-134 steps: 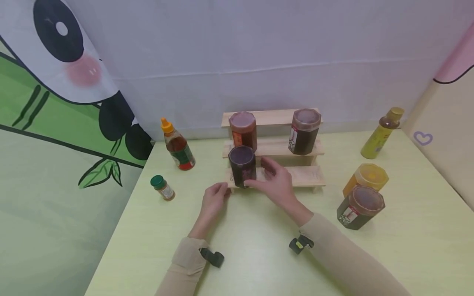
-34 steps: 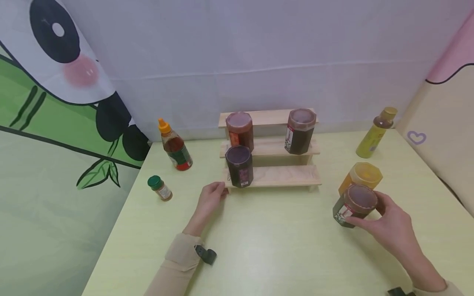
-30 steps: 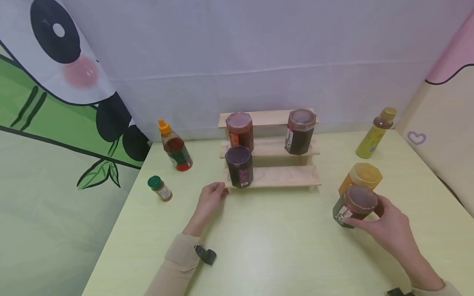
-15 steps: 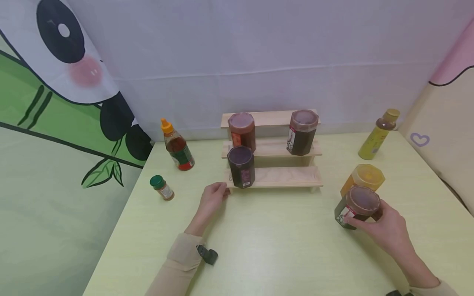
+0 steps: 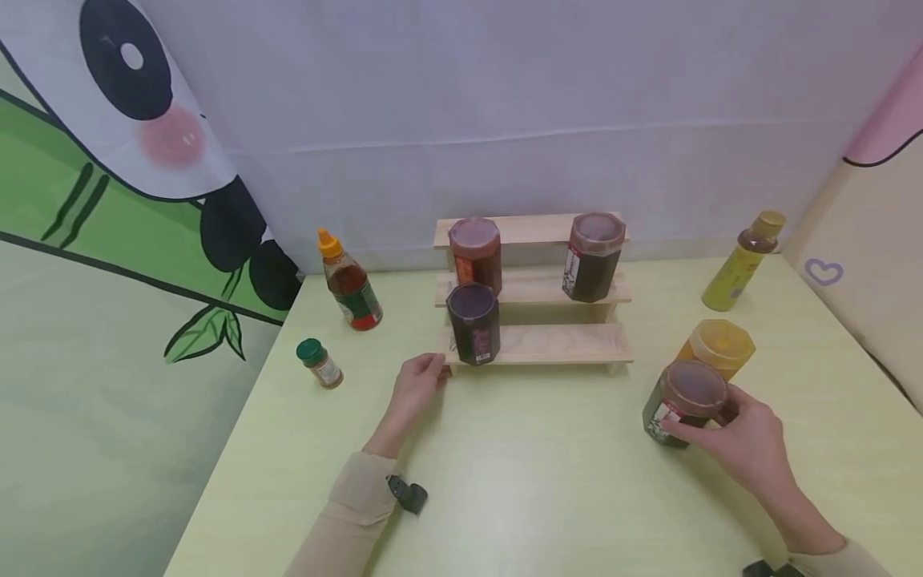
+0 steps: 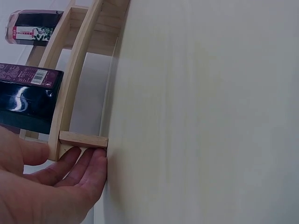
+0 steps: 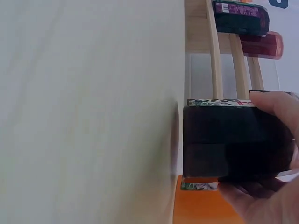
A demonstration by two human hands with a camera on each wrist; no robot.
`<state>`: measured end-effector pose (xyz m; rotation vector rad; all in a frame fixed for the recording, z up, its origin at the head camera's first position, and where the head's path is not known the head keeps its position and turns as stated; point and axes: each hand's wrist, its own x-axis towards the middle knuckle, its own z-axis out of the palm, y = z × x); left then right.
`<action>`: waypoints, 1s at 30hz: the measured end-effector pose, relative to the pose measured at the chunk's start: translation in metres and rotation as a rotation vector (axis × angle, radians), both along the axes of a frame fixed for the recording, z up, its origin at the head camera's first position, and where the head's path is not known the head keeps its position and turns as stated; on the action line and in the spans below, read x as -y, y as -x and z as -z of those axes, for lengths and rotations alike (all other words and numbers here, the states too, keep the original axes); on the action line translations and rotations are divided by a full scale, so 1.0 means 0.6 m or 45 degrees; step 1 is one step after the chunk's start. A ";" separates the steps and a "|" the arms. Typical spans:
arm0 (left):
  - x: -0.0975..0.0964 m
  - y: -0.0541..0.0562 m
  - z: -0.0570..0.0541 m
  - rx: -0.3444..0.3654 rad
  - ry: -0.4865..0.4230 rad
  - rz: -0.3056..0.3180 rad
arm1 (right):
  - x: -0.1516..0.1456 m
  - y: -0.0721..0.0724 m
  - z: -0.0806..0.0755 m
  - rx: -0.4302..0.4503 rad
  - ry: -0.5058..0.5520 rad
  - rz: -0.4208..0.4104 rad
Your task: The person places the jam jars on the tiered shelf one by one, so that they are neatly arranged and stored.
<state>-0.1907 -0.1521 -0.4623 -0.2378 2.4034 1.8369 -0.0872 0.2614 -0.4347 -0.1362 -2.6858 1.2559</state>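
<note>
My right hand (image 5: pixel 750 441) grips a dark eight-sided jar (image 5: pixel 688 393) with a pale lid, thumb near its red-and-white label. In the right wrist view a narrow shadowed gap shows between the jar (image 7: pixel 233 144) and the table. My left hand (image 5: pixel 414 393) holds the front left corner of a three-step wooden rack (image 5: pixel 562 344); in the left wrist view the thumb lies on the board's edge and the fingers curl beneath. On the bottom step, at its left end, stands a purple-black jar (image 5: pixel 473 324). A reddish-brown jar (image 5: pixel 476 252) and another dark jar (image 5: pixel 594 260) occupy the middle step.
Just behind the held jar stands a yellow-lidded jar (image 5: pixel 717 349). A yellow-green bottle (image 5: pixel 743 264) is farther back on the right. To the rack's left are an orange-capped sauce bottle (image 5: pixel 351 288) and a small green-lidded jar (image 5: pixel 320 365). A cloth backdrop hangs behind the table.
My right hand went from the purple-black jar on the bottom step to the dark jar at right and took hold of it. That jar has just shifted slightly left. My left hand stayed on the rack.
</note>
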 end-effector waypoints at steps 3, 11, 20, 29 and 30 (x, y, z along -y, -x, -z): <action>-0.002 0.003 0.001 0.019 0.016 -0.002 | 0.011 0.008 -0.006 -0.047 0.025 -0.034; 0.000 0.006 0.004 0.026 0.038 -0.009 | 0.052 0.033 -0.028 -0.136 0.148 -0.115; 0.000 0.003 0.001 0.024 0.075 0.004 | 0.092 0.070 -0.039 -0.217 0.170 -0.213; 0.002 0.003 0.003 0.017 0.078 0.008 | 0.139 0.115 -0.058 -0.132 0.238 -0.298; 0.002 0.004 0.003 0.017 0.076 0.008 | 0.144 0.120 -0.058 -0.129 0.258 -0.306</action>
